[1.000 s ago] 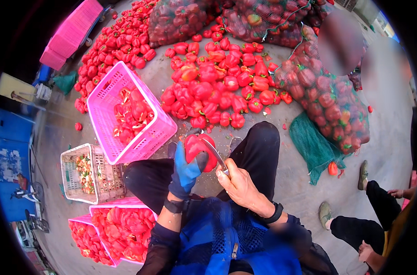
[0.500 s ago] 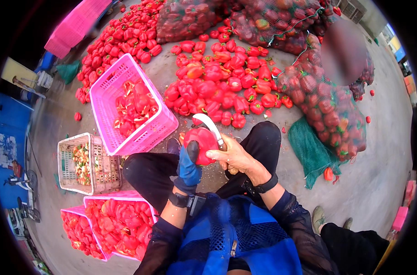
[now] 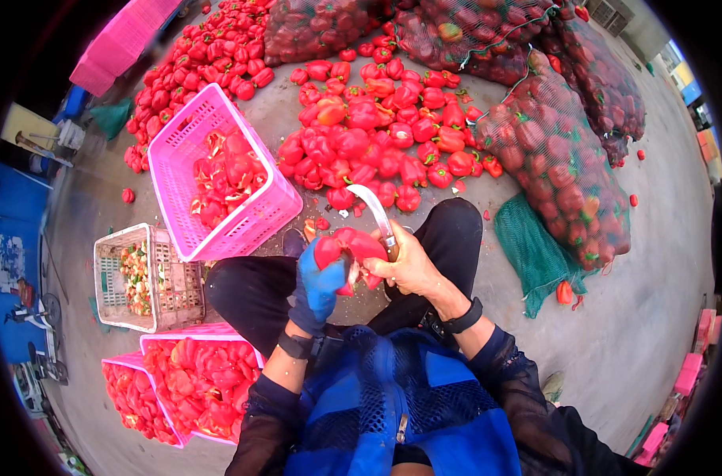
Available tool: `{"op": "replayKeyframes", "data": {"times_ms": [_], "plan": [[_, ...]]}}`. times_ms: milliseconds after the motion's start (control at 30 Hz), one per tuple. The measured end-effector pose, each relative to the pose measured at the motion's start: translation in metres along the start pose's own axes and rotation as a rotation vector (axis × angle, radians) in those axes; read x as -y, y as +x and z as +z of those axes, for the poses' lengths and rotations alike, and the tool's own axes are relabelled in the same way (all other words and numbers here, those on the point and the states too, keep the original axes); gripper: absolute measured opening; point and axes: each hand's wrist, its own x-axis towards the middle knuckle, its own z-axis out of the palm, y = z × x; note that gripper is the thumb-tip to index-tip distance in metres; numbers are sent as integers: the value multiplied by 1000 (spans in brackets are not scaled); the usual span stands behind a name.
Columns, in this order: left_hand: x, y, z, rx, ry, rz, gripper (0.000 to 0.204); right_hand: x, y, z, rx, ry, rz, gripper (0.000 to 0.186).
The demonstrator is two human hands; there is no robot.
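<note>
Concrete floor [image 3: 615, 341]. Left hand [image 3: 320, 287]: grip clamped on split red pepper [image 3: 365, 242], presumably steadying it. Right hand [image 3: 412, 268]: grip closed round knife [image 3: 375, 206] handle, blade pointing away, likely sparing fingers.

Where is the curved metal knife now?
The curved knife is near the head view's centre, in the bare right hand, beside the cut red bell pepper.

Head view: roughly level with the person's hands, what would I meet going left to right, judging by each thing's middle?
Whitish crate → pink crate → gloved left hand → red pepper → curved knife → bare right hand → green mesh bag.
</note>
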Motion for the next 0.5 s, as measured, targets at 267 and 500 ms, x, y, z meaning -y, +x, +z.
{"op": "replayKeyframes", "data": {"times_ms": [267,500], "plan": [[16,-3,17,-35,-641,81,42,-19,-7,-7,-139,415,12,46],[4,18,-22,-106,-997,-39,46,3,3,-2,-394,337,-155,41]]}}
